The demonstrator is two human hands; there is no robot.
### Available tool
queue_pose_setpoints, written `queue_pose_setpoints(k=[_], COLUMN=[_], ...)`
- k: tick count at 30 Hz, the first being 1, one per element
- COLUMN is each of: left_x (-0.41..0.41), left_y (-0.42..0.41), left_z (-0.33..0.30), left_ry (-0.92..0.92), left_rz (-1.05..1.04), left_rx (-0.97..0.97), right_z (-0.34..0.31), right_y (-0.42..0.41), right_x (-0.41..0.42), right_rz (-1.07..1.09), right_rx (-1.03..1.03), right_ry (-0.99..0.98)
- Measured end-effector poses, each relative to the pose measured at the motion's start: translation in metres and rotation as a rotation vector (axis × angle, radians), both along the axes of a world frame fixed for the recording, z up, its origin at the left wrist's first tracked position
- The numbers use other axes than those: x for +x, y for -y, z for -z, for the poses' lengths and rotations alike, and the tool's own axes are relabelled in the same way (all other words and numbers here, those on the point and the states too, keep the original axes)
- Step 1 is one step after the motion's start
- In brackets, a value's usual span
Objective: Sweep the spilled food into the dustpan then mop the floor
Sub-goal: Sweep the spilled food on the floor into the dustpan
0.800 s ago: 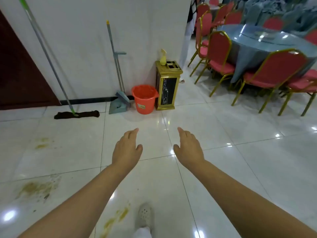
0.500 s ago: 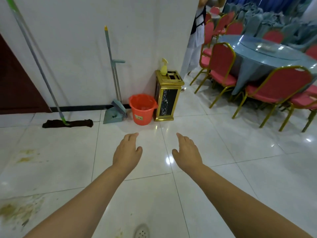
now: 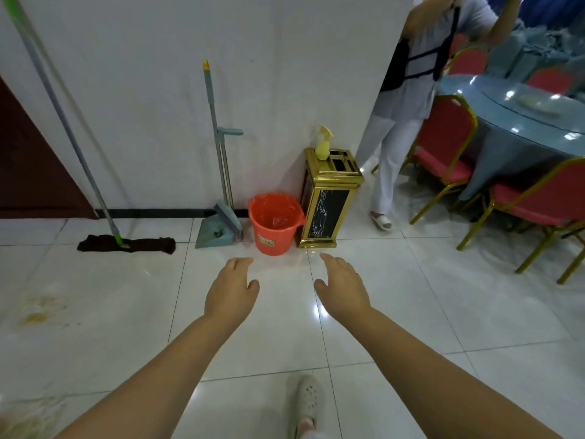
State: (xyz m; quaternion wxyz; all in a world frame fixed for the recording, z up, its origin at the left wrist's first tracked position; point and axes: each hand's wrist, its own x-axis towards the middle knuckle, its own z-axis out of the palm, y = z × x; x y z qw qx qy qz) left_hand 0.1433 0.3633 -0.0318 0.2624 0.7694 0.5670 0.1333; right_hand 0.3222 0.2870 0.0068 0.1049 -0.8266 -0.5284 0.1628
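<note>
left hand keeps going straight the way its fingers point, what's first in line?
Judging roughly, the left hand points up the frame toward the orange bucket, with bare floor before it. The dustpan stands just left of that line; depth is unclear.

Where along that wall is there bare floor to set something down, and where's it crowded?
Free: the tiles between the mop and the dustpan, and the open floor in front of both hands. Crowded: the dustpan, orange bucket and gold bin stand close together in a row. Left of the hands, food stains mark the floor.
</note>
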Motion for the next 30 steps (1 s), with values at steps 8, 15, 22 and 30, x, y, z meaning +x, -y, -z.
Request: queue_pose_setpoints(k=[8, 15, 22, 30], left_x=[0.052, 0.113, 0.117, 0.108], left_y=[-0.108, -0.213, -0.288, -0.404], left_z=[0.011, 0.005, 0.022, 0.037], left_ry=[-0.02, 0.002, 0.049, 0.09], left_rz=[-0.134, -0.245, -0.34, -0.38], left_rx=[-0.016, -0.032, -0.084, -0.124], right_z=[0.021, 0.03, 0.033, 0.045], right_y=[-0.132, -0.268, -0.377, -0.498], right_x=[0.057, 0.126, 0.147, 0.147], right_rz=[-0.075, -0.194, -0.3, -0.404], right_rx=[0.032, 0.046, -0.045, -0.042], right_ry=[-0.06, -0.086, -0.104, -0.025])
